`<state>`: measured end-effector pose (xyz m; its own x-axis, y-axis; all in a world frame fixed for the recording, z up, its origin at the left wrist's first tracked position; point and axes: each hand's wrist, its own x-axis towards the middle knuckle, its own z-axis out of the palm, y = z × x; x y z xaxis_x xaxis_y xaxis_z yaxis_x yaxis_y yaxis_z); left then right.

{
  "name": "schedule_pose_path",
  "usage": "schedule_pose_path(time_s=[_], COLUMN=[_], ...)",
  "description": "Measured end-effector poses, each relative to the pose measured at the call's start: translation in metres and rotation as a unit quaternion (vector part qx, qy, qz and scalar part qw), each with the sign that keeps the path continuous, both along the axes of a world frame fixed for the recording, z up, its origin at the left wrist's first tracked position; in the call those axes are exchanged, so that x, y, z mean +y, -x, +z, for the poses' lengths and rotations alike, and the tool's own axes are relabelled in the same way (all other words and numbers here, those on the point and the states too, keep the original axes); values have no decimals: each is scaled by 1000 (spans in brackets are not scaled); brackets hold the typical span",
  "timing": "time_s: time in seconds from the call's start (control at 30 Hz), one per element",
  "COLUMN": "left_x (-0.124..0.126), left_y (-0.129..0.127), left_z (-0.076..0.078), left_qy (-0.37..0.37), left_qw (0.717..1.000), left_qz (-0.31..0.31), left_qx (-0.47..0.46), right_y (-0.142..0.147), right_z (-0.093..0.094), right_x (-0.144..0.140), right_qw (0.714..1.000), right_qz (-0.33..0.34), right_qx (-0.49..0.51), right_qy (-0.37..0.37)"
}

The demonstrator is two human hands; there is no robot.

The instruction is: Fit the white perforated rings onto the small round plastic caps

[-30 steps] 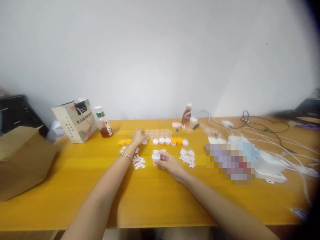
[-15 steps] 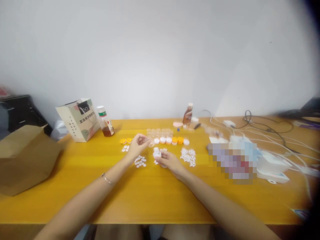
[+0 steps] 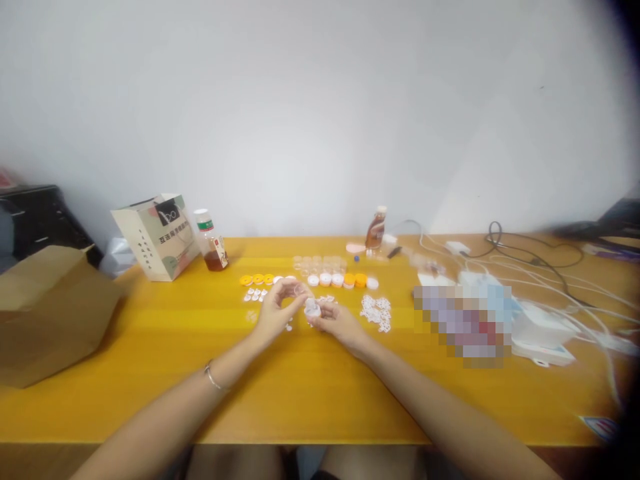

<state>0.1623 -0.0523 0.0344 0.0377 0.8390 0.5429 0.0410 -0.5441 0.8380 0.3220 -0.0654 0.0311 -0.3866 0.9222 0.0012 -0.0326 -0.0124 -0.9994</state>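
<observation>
My right hand [image 3: 339, 322] is closed on a small white round part [image 3: 313, 309] with a paler piece standing on its top. My left hand [image 3: 277, 308] pinches a clear round plastic piece [image 3: 299, 290] right above that part, its fingertips close to or touching it. Behind the hands runs a row of white and orange round caps [image 3: 337, 280]. Behind those stand several clear round cups [image 3: 319, 263]. White flat pieces [image 3: 376, 312] lie in a heap right of my right hand. Other small white discs [image 3: 255, 294] and orange caps [image 3: 258, 279] lie to the left.
A brown paper bag [image 3: 53, 313] and a printed gift bag [image 3: 163, 240] stand at the left, beside a bottle with a white lid [image 3: 214, 250]. A brown bottle [image 3: 376, 230] is at the back. White cables [image 3: 545, 270] and a blurred-out patch [image 3: 463, 323] are at the right.
My left hand has come right and down with the clear piece, to the white part in my right hand. My right hand has barely moved.
</observation>
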Motion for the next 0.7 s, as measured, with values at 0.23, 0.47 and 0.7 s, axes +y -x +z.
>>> schedule_pose_path(time_s=[0.23, 0.47, 0.7], left_x=[-2, -3, -3], left_y=[-1, 1, 1], left_z=[-6, -4, -5], left_qy=[26, 24, 39], left_qw=[997, 993, 993], left_qz=[-12, -22, -4], left_qx=[78, 109, 108], right_y=[1, 1, 1], right_z=[5, 6, 4], right_x=[-4, -4, -4], right_qw=[1000, 1000, 1000], right_qz=[8, 2, 14], right_qx=[3, 4, 11], right_qy=[-19, -18, -24])
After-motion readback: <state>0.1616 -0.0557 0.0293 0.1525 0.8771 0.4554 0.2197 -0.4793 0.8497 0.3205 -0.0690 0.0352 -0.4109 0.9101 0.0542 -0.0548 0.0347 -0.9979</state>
